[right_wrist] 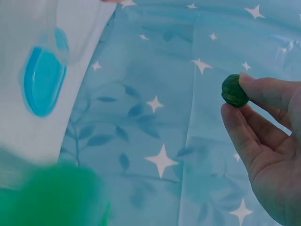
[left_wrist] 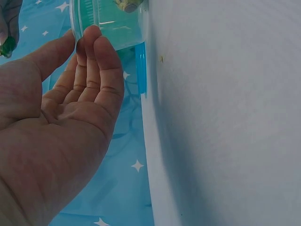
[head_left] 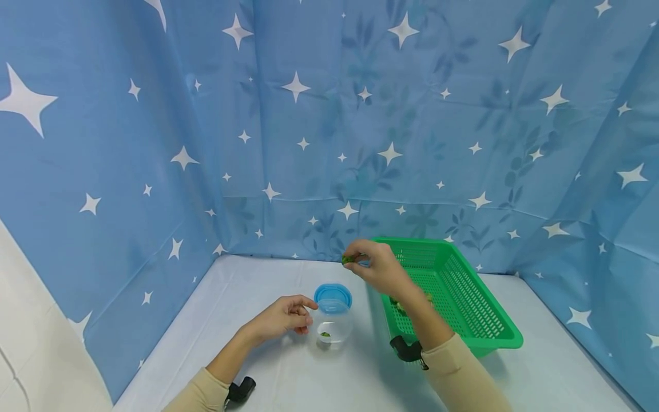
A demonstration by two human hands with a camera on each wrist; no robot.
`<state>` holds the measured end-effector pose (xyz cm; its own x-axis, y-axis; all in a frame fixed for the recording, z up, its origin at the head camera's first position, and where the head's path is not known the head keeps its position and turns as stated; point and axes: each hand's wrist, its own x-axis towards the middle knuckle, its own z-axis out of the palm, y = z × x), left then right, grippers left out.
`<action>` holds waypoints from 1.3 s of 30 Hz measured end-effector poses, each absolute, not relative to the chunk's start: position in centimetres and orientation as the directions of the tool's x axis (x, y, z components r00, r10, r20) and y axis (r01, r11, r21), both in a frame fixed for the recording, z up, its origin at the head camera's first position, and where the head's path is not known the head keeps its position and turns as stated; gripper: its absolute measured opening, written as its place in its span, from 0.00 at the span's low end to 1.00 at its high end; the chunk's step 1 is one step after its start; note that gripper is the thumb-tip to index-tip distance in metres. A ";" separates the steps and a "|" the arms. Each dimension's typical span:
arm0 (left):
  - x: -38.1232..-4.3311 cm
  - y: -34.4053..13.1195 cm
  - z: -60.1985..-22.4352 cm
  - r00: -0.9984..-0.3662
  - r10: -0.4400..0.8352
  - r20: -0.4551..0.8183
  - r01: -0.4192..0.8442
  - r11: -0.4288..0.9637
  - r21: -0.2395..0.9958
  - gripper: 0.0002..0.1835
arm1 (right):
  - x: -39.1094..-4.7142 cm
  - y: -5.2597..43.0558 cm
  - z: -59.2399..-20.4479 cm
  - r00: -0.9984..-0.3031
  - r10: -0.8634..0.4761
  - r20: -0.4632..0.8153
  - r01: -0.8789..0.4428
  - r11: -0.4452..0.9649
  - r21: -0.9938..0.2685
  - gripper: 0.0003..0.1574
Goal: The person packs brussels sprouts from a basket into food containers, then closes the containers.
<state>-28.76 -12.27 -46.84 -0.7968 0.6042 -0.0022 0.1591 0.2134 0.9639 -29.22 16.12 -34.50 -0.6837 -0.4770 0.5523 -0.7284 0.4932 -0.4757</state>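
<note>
Right hand pinches a sprout, forearm partly hiding the basket; relaxed left hand beside tub, lid at tub's twelve o'clock.

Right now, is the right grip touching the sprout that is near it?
Touching. The right wrist view shows it plainly: the right grip pinches the sprout between thumb and fingers.

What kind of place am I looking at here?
Probably a makeshift filming booth: a blue star-patterned curtain encloses the back and sides of a white table, and a black device is worn at each wrist.
</note>
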 end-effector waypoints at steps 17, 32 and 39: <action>-28.5 -12.4 -46.7 -0.791 0.611 0.003 0.162 0.205 0.965 0.23 | -28.4 14.5 -38.2 -0.714 -0.540 0.445 -0.691 0.442 -0.572 0.07; -28.8 -12.4 -46.9 -0.788 0.615 0.004 0.168 0.208 0.964 0.22 | -28.1 14.2 -39.8 -0.738 -0.563 0.371 -0.666 0.520 -0.535 0.12; -28.9 -12.5 -46.9 -0.789 0.615 0.006 0.165 0.203 0.965 0.22 | -27.9 14.1 -40.0 -0.696 -0.599 0.395 -0.715 0.526 -0.461 0.09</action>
